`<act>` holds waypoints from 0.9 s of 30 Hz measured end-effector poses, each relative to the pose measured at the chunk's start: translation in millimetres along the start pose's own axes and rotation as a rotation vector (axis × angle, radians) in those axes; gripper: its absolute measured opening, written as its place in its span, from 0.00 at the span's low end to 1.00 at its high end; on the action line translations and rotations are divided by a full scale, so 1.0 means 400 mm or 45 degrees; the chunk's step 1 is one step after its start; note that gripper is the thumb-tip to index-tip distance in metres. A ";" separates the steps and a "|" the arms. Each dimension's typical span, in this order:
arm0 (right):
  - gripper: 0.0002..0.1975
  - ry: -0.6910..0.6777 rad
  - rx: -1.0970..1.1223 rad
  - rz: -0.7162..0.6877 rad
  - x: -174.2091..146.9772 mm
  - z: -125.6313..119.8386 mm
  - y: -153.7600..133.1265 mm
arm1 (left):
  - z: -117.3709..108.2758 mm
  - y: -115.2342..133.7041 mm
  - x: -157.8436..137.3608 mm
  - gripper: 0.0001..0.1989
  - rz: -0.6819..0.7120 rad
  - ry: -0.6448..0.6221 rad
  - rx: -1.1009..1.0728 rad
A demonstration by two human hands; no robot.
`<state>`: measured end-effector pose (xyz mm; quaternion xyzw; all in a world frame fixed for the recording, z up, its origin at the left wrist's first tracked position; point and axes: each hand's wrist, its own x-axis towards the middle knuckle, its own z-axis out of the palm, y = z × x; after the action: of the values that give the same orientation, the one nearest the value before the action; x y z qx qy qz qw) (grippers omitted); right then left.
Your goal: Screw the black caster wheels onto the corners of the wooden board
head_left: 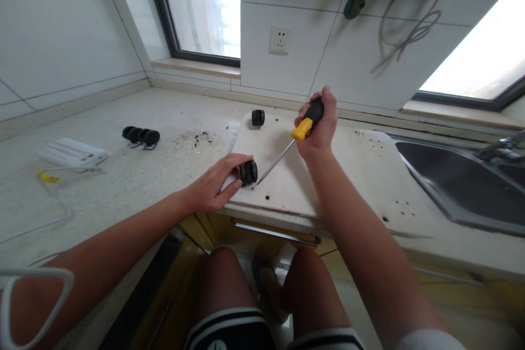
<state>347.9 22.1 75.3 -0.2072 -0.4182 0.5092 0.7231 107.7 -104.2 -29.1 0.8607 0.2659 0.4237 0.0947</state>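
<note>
My left hand [219, 181] grips a black caster wheel [248, 173] by its side, near the front left corner of a white board [340, 167]. The caster's metal plate lies against the board. In my right hand [322, 131] is a screwdriver [302, 129] with a yellow and black handle, tilted down to the left. Its tip meets the caster's plate or stops just beside it; a screw there is too small to make out. Another black caster [258, 117] stands at the board's back left corner. Small holes show at the board's right end.
Two more black casters [141, 136] lie on the counter [176, 115] to the left, near dark crumbs [200, 139]. Farther left is a white power bank [73, 153] with a cable. A steel sink [447, 180] and faucet [502, 146] are at the right. Below runs a drawer handle [274, 231].
</note>
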 end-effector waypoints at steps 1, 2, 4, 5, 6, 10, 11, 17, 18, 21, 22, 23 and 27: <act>0.27 -0.012 -0.024 -0.098 -0.019 0.015 -0.019 | 0.000 0.000 0.000 0.36 0.016 -0.011 0.010; 0.26 -0.026 -0.054 -0.205 -0.040 0.032 -0.039 | 0.000 0.000 0.000 0.37 0.025 -0.021 0.024; 0.23 -0.059 -0.130 -0.429 -0.086 0.071 -0.080 | 0.001 -0.002 -0.001 0.40 0.017 -0.039 0.057; 0.21 -0.094 -0.183 -0.527 -0.109 0.092 -0.099 | 0.001 -0.003 -0.002 0.43 -0.003 -0.050 0.072; 0.19 -0.123 -0.218 -0.621 -0.130 0.113 -0.116 | 0.002 -0.003 -0.002 0.45 -0.029 -0.061 0.084; 0.15 -0.411 -0.294 -0.921 -0.196 0.181 -0.150 | -0.001 0.004 0.008 0.51 -0.165 -0.113 0.095; 0.14 -0.496 -0.327 -0.961 -0.207 0.191 -0.151 | -0.003 0.008 0.013 0.51 -0.200 -0.123 0.086; 0.12 -0.728 -0.634 -1.144 -0.237 0.205 -0.127 | -0.012 0.028 0.034 0.40 -0.324 -0.177 0.076; 0.14 -0.732 -0.715 -1.129 -0.239 0.203 -0.123 | -0.012 0.029 0.034 0.40 -0.327 -0.188 0.093; 0.17 -0.795 -0.851 -1.094 -0.240 0.200 -0.111 | -0.011 0.033 0.032 0.41 -0.324 -0.204 0.098; 0.18 -0.818 -0.868 -1.104 -0.240 0.200 -0.107 | -0.011 0.035 0.031 0.41 -0.325 -0.192 0.086; 0.18 -0.840 -0.883 -1.117 -0.241 0.201 -0.102 | -0.010 0.037 0.031 0.41 -0.328 -0.175 0.072; 0.15 -0.877 -0.874 -1.137 -0.245 0.205 -0.082 | -0.010 0.047 0.033 0.39 -0.345 -0.145 0.032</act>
<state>286.6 -90.2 107.0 -0.0578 -0.8101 0.0352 0.5824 118.1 -113.1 -10.3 0.8406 0.3791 0.3543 0.1552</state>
